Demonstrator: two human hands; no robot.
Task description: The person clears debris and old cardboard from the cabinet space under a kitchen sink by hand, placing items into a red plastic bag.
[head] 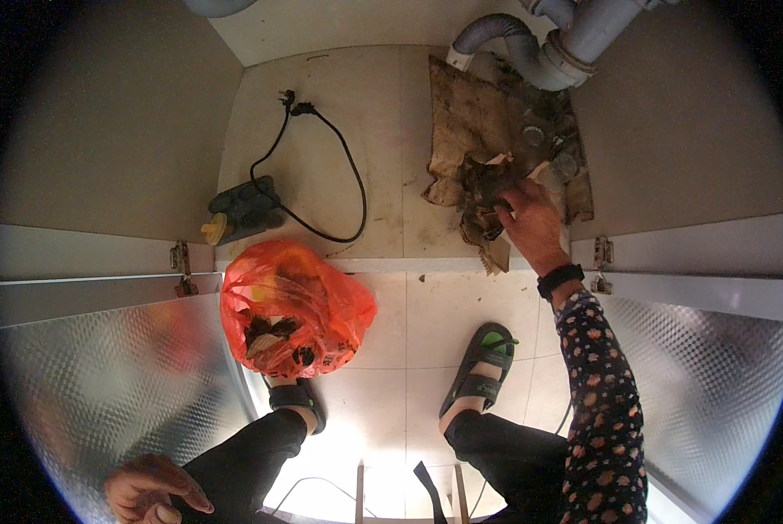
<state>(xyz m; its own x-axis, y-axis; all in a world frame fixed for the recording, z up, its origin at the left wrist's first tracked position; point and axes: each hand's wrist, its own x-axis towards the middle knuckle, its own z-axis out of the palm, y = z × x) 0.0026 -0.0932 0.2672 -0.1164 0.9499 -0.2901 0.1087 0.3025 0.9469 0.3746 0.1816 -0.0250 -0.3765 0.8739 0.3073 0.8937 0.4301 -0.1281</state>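
My right hand (528,216), with a black band on the wrist, grips a torn, dirty piece of cardboard (486,187) at the right of the cabinet floor. Under and behind it lies a larger stained cardboard sheet (450,124), its right part dark with grime. At the lower left, my left hand (152,491) is held near my knee with its fingers curled and nothing visible in it. A red plastic bag (326,295) stands before the cabinet on the left, its mouth showing dark scraps and cardboard pieces (267,344) inside.
A black power cord (359,177) loops over the cabinet floor beside a dark container (244,200) with a yellow part. A grey drain pipe (562,59) hangs over the back right. Open cabinet doors (136,373) flank my legs. My sandalled feet (480,370) rest on the tiles.
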